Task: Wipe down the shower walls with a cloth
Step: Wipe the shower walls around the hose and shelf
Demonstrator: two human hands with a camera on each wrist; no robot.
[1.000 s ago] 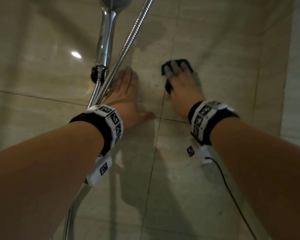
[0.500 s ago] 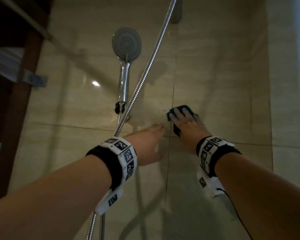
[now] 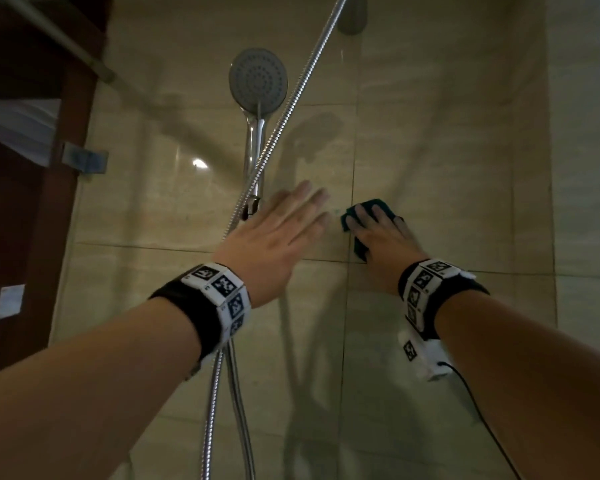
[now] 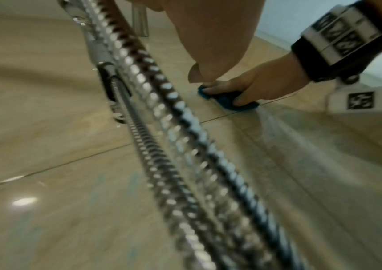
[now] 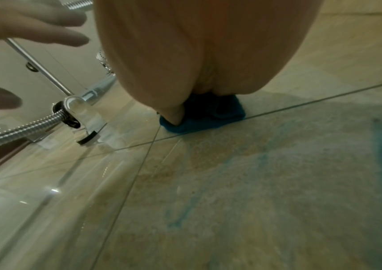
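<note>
A dark teal cloth lies flat against the beige tiled shower wall, just above a tile joint. My right hand presses on it with spread fingers, and the palm covers most of it. The right wrist view shows the cloth bunched under the palm, with a faint bluish streak on the tile below. My left hand hovers to the left of the cloth, fingers straight and holding nothing. It is off the wall, in front of the shower hose.
A chrome hand shower hangs in its wall bracket left of the hands. Its metal hose runs diagonally close under my left wrist. A glass panel with a clamp and a brown door frame stand at the left.
My left hand has lifted off the wall and moved up beside the cloth. My head has tilted up, bringing the shower head into view. The right hand stays on the cloth.
</note>
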